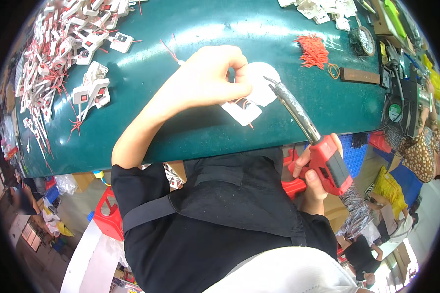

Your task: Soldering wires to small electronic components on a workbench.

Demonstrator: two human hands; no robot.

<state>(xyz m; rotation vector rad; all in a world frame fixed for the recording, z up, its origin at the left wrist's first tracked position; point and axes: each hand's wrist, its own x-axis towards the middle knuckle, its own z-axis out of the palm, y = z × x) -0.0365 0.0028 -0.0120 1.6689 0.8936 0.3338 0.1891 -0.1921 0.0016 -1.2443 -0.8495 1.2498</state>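
Note:
My left hand (208,78) rests on the green table (205,29) with its fingers pinched on a small white plastic part (243,111) that has a red wire. A white round pad (263,88) lies just behind that part. My right hand (314,178), off the table's near edge, grips the red handle of a soldering iron (308,132). The iron's metal barrel slants up to the left, and its tip sits over the white pad, close to my left fingertips.
A big heap of white parts with red wires (58,53) covers the table's left side. More white parts (322,10) and a bundle of short red wires (313,50) lie at the far right, beside a tape roll (363,41), a small fan (395,111) and a dark block (359,75).

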